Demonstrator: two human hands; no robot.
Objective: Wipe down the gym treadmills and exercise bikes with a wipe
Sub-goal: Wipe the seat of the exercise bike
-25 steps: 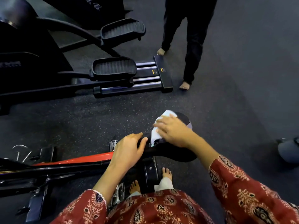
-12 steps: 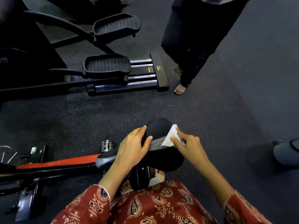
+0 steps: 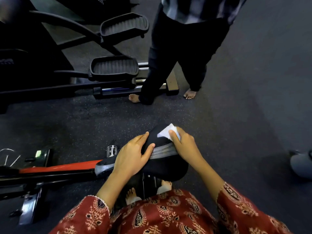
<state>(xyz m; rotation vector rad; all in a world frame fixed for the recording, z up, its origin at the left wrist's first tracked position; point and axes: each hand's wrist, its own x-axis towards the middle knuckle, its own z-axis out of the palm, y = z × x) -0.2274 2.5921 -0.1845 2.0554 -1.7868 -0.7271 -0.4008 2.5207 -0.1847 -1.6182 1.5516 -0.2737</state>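
Pinching crumpled white wipe (image 3: 166, 132) on black seat (image 3: 157, 141), right hand (image 3: 184, 146); left hand (image 3: 131, 156) grips seat.

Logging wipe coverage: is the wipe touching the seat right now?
Touching. The head view shows the right hand pressing the white wipe onto the seat, its edge lying on the black top with no gap.
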